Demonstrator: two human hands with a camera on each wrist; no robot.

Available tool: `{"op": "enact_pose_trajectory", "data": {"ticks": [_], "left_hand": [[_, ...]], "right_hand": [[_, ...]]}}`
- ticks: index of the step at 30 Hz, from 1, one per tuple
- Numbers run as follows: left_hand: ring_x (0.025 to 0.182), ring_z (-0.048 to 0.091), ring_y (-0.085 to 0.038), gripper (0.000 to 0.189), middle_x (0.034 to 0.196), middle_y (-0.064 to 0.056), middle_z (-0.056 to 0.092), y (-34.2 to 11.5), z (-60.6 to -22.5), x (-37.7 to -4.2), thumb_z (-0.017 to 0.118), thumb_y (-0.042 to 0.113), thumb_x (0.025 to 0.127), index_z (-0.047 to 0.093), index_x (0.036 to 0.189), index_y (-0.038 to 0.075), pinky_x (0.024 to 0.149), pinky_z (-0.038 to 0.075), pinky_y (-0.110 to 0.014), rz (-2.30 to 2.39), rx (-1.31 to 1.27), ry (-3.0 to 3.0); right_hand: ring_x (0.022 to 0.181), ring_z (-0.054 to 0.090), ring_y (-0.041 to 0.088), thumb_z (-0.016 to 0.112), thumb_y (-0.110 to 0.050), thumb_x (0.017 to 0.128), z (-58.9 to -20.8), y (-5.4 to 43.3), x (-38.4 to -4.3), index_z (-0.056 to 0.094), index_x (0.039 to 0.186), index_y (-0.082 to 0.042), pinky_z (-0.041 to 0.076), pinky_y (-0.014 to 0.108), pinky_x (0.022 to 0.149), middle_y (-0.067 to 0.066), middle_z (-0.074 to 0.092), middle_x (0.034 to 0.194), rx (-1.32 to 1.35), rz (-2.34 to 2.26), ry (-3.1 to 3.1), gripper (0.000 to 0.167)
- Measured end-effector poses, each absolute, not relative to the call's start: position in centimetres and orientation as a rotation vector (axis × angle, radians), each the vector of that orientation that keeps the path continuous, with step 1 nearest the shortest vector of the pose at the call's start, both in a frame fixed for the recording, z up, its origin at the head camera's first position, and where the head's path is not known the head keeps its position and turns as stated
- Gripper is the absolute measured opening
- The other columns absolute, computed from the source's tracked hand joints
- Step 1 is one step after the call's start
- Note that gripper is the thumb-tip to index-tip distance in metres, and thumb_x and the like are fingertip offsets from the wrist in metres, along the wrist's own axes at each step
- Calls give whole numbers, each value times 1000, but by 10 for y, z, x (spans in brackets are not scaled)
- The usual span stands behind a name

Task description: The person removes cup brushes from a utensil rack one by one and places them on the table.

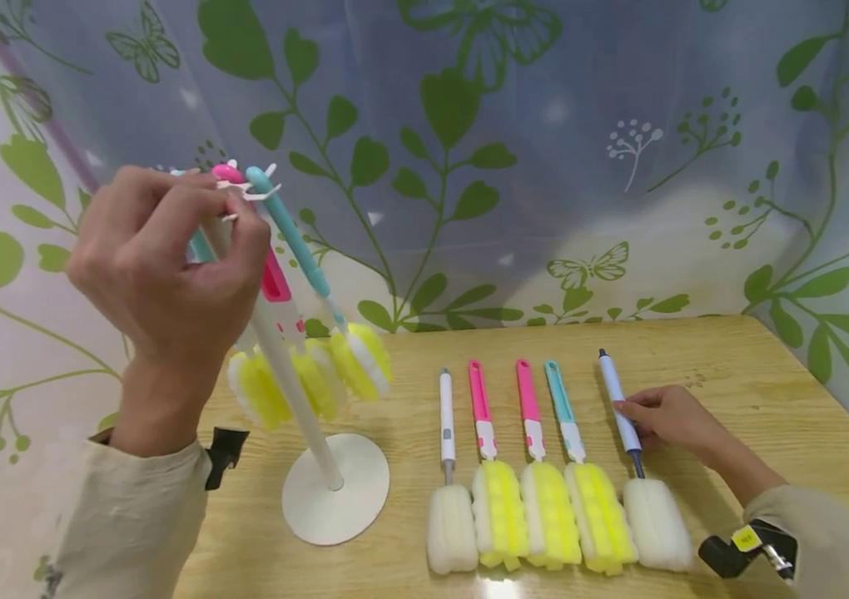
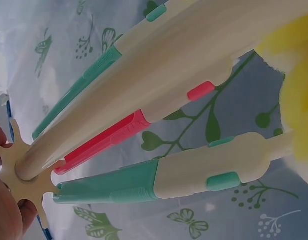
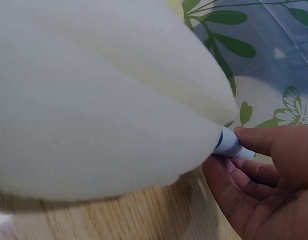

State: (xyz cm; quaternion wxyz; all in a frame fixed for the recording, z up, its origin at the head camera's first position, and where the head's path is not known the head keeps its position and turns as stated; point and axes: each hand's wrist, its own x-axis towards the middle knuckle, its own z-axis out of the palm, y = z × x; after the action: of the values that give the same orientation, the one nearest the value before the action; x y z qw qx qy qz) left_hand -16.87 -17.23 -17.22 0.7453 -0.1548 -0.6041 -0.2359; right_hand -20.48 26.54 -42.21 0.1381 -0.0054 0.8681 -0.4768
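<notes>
At the left, my left hand (image 1: 166,249) grips the hooked top of a white stand (image 1: 297,408), its fingers around the flat hub (image 2: 31,182) in the left wrist view. From the hooks hang sponge brushes with yellow and white heads, among them a teal one (image 1: 290,233) and a pink one (image 1: 275,279); my hand partly hides others. My right hand (image 1: 672,420) pinches the light blue handle of a sponge brush (image 1: 614,389) between thumb and fingers. That brush's white sponge head (image 3: 109,115) fills much of the right wrist view.
Left of the held brush lie a teal brush (image 1: 561,399), two pink brushes (image 1: 480,403) and a white-handled brush (image 1: 447,416), side by side on the wooden table (image 1: 777,408). The stand's round base (image 1: 357,507) sits beside them. Behind hangs a leaf-printed curtain (image 1: 544,191).
</notes>
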Motion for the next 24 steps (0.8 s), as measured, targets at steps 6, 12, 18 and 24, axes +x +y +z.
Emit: {"op": "enact_pose_trajectory", "data": {"ticks": [6,12,18,24], "left_hand": [[53,46,-36,24,59,-17,52,-171,-172,-168,57,17,71,62,56,-1,61,24,-23,-529,-350,-1323],[53,46,-36,24,59,-16,54,-172,-172,-168,57,17,71,63,55,-1,61,24,-23,-527,-345,-1318],[53,48,-37,26,60,-16,58,-173,-172,-168,57,18,71,63,55,-2,61,25,-23,-526,-344,-1309],[54,50,-37,27,61,-16,59,-170,-171,-167,56,18,71,61,53,-2,61,26,-23,-550,-371,-1307]], "right_hand": [[86,66,21,57,-32,95,-425,269,-206,52,122,17,55,36,70,11,66,98,3,-1362,2485,56],[85,67,22,56,-30,96,-426,274,-206,49,123,19,55,36,70,11,67,96,-28,-1370,2464,56],[84,66,20,56,-31,95,-428,273,-207,49,123,19,55,35,71,11,66,95,-12,-1399,2402,57],[83,65,19,56,-29,95,-428,267,-205,50,122,18,55,35,71,11,65,94,5,-1419,2377,55]]}}
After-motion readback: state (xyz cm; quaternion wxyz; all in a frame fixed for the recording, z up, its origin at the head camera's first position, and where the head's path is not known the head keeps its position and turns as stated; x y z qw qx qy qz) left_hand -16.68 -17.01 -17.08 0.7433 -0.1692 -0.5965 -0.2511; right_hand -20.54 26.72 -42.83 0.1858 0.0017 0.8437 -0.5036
